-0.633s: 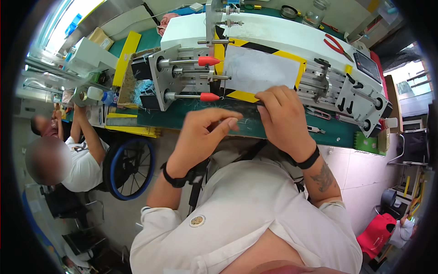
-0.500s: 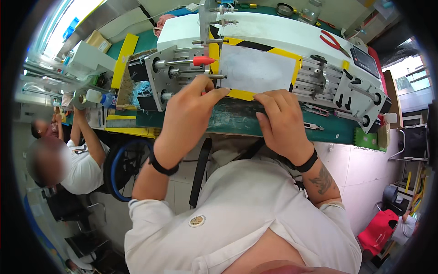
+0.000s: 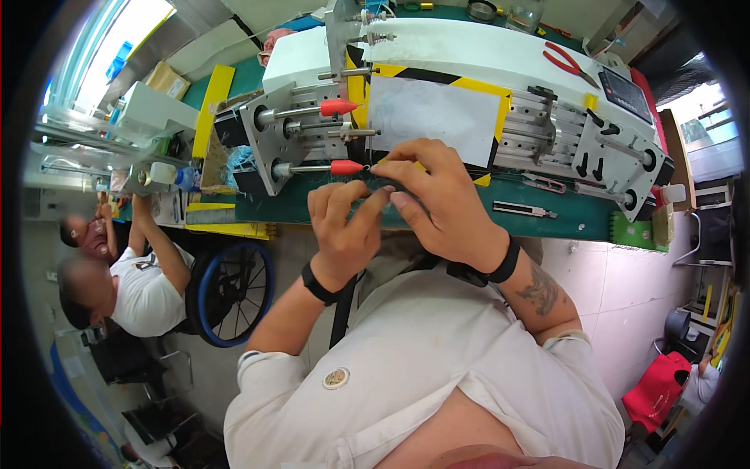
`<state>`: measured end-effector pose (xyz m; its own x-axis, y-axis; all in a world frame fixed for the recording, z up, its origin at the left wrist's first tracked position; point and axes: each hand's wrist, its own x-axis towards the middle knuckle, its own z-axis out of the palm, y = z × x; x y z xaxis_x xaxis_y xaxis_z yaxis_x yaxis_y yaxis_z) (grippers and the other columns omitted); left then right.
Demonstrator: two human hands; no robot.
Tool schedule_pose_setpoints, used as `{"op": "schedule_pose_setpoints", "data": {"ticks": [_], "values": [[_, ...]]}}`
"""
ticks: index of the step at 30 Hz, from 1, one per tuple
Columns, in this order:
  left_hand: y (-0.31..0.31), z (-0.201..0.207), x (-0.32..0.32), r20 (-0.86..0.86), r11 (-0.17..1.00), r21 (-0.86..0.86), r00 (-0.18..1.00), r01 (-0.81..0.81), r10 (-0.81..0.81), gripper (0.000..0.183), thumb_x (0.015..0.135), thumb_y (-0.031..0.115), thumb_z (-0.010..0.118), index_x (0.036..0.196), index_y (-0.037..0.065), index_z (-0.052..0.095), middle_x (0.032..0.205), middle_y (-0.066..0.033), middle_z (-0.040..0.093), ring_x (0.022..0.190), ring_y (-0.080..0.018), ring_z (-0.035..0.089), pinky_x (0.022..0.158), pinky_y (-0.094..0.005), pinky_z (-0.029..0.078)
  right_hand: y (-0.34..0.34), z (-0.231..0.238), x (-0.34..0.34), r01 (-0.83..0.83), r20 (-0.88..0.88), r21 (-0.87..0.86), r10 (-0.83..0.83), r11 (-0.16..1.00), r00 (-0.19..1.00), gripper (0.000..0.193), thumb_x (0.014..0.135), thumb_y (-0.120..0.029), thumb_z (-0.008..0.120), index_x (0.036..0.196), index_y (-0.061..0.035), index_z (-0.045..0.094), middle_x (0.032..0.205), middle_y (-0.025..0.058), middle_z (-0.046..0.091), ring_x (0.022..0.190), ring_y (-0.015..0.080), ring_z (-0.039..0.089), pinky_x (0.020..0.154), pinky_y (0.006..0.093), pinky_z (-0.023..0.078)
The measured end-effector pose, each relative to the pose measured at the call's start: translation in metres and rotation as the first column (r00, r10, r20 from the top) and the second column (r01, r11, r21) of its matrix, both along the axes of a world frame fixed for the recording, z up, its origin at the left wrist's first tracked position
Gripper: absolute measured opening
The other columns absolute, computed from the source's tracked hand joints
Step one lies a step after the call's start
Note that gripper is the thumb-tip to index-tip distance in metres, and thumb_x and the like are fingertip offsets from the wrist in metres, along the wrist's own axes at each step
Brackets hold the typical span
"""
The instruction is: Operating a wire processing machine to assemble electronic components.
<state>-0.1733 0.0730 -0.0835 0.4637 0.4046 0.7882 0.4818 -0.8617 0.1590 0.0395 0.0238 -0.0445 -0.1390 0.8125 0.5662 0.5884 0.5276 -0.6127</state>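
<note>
My left hand is raised at the machine's front edge, thumb and forefinger pinched together; whatever lies between them is too small to make out. Close beside it, my right hand reaches in from the right. Its forefinger tip is at the small hook on the point of the near red cone, while its thumb stands apart, close to the left fingertips. That cone sits on a metal rod. Behind it a second red cone points right on another rod. A white plate framed in yellow-black tape lies beyond my hands.
Metal rails and a bracket stand at the right. Red-handled pliers lie on the white housing near a small screen. A utility knife rests on the green bench edge. At left, another person sits near a wheel.
My left hand has come back from the rods toward me, uncovering the near red cone. My right hand has moved left from the plate's front edge to the cone's tip. The view has shifted slightly.
</note>
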Motion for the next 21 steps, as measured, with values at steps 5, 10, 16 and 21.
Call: {"op": "schedule_pose_setpoints", "data": {"ticks": [5,10,16,21], "values": [[-0.015,-0.001,-0.006,0.001,0.989,-0.118,0.996,0.083,-0.084,0.036,0.077,-0.004,0.072,0.108,0.011,0.084,0.112,-0.0076,0.067,0.100,-0.0311,0.064,0.088,-0.0448,0.046,-0.006,-0.002,-0.004,0.131,0.317,0.012,-0.128,0.991,0.940,0.046,0.097,-0.025,0.080,0.141,-0.0120,0.078,0.155,0.0172,0.062,0.146,0.0396,0.054,0.123,0.0597,0.037],[-0.001,0.046,0.014,0.161,0.907,-0.421,0.985,0.008,0.066,0.026,0.092,0.001,0.077,0.117,0.003,0.082,0.101,-0.0101,0.063,0.097,-0.0327,0.062,0.088,-0.0439,0.048,-0.012,-0.010,-0.009,0.322,0.459,0.097,-0.329,0.942,0.825,0.055,0.094,-0.028,0.083,0.148,-0.0168,0.076,0.180,0.0169,0.044,0.168,0.0403,0.035,0.136,0.0672,0.018],[0.014,0.049,0.036,0.040,0.926,-0.374,0.996,-0.056,0.076,0.014,0.098,0.007,0.083,0.113,0.006,0.082,0.095,-0.0080,0.062,0.096,-0.0305,0.061,0.087,-0.0439,0.048,-0.015,-0.010,-0.008,0.331,0.470,0.097,-0.337,0.939,0.816,0.059,0.092,-0.025,0.085,0.151,-0.0225,0.075,0.186,0.0160,0.038,0.173,0.0398,0.028,0.138,0.0690,0.010],[0.001,0.039,0.014,0.198,0.887,-0.434,0.944,-0.158,0.265,0.009,0.099,-0.003,0.078,0.104,0.005,0.078,0.092,-0.0087,0.060,0.079,-0.0268,0.057,0.071,-0.0400,0.045,-0.016,-0.011,-0.007,0.323,0.455,0.063,-0.316,0.944,0.833,0.068,0.092,-0.023,0.084,0.158,-0.0253,0.070,0.186,0.0186,0.036,0.172,0.0429,0.028,0.138,0.0693,0.009]]}}
